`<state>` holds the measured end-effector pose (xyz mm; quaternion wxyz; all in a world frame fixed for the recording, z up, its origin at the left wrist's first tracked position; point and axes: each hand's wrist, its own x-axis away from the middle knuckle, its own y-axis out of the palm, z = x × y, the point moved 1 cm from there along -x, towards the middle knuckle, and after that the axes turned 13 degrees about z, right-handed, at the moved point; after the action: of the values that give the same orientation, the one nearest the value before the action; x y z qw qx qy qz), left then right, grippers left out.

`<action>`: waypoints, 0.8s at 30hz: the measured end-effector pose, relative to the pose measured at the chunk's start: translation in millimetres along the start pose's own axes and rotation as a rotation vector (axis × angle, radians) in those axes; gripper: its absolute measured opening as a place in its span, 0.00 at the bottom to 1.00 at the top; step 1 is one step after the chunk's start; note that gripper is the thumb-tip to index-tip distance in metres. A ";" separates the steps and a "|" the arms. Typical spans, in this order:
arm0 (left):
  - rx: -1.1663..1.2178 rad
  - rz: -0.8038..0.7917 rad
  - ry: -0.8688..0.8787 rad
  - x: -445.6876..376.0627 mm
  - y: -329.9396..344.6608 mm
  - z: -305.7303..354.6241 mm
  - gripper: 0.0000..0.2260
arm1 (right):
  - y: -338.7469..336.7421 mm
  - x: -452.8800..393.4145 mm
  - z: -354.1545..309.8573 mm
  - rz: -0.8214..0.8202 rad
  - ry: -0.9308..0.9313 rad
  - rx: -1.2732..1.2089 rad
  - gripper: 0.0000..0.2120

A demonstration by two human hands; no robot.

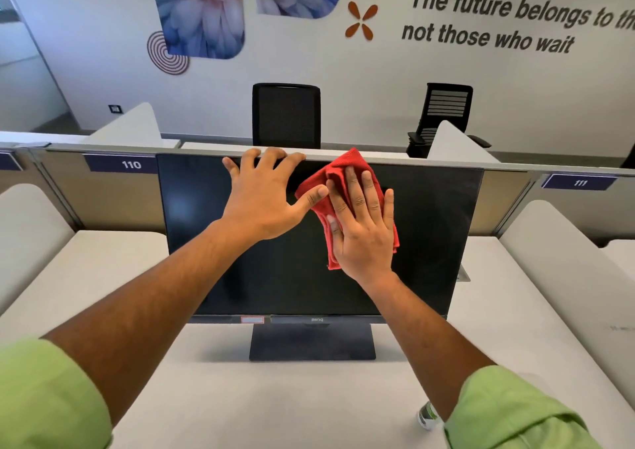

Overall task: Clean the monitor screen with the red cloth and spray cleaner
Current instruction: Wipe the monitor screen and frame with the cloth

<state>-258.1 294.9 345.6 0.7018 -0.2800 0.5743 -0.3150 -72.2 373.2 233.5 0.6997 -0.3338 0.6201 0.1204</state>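
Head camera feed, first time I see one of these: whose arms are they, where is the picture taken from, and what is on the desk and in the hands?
There is no machine here: a person wears one camera on the head, looking down at their own arms. The left hand rests on the top edge of the monitor, fingers over it. The right hand presses the red cloth flat against the dark screen. The monitor stands on a white desk. Near the right sleeve a bottle peeks out, mostly hidden.
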 end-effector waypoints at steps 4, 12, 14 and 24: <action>0.036 -0.010 -0.007 -2.2 -1.7 -3.9 0.40 | -8.3 -2.8 31.8 0.021 0.130 0.067 0.29; 0.037 -0.034 -0.019 -3.8 -6.4 2.1 0.40 | -22.2 -20.3 58.2 0.136 0.683 0.203 0.28; 0.025 -0.029 -0.017 -3.1 -6.0 1.0 0.40 | -17.3 -15.8 36.4 0.082 0.489 0.192 0.28; 0.045 -0.079 0.002 -5.4 -10.9 0.5 0.37 | -25.8 -6.2 59.3 -0.019 0.282 0.135 0.29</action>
<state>-259.7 292.0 357.3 0.6944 -0.2861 0.5563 -0.3556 -11.7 392.0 248.0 0.6276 -0.3054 0.7157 0.0234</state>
